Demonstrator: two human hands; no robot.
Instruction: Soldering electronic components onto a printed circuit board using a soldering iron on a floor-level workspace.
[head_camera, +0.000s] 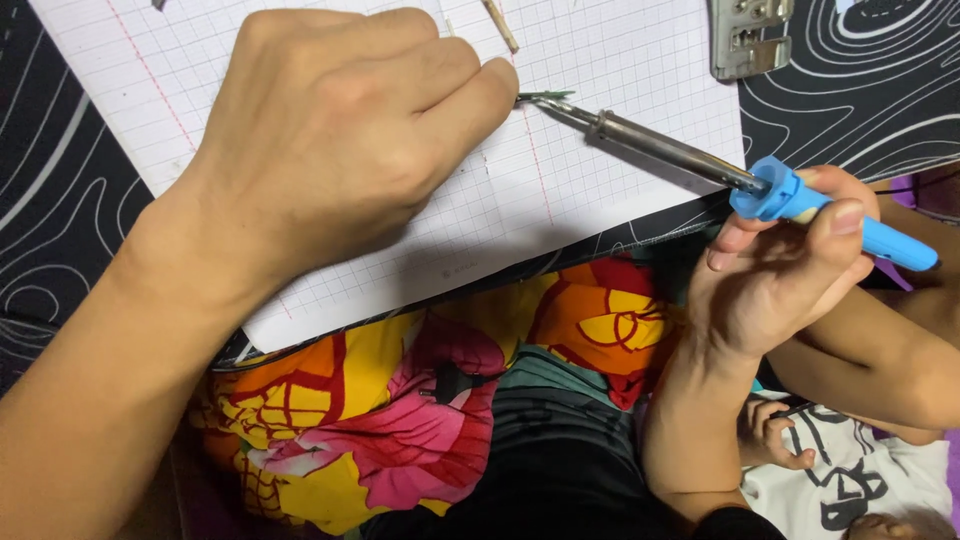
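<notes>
**Soldering iron held by its blue handle, tip brought to a small green piece on gridded paper**

A soldering iron is gripped in the right hand at the right of the scene. The fingers are curled around the blue handle just behind its flared collar, the thumb laid along the top. The metal shaft slants up and to the left, and its tip meets a small green piece lying on the gridded paper.

The left hand is closed into a loose fist, knuckles up, and is pressed on the paper. Its fingertips sit just beside the green piece; whether the piece is pinched between them cannot be told, as the fingers hide that side.

The iron is judged to be light and stiff, with the weight toward the metal end. It should be held only by the plastic handle, since the shaft and tip are likely hot. The green piece looks thin, light and easily nudged. The paper is soft and would scorch or slide if left unheld.

Open paper is left to the far right of the tip, up to a metal clip at the far edge. The near edge of the paper runs diagonally just under the shaft, over a dark patterned surface. A bright flowered cloth lies nearer. A thin wooden stick rests far of the left fingers.
</notes>
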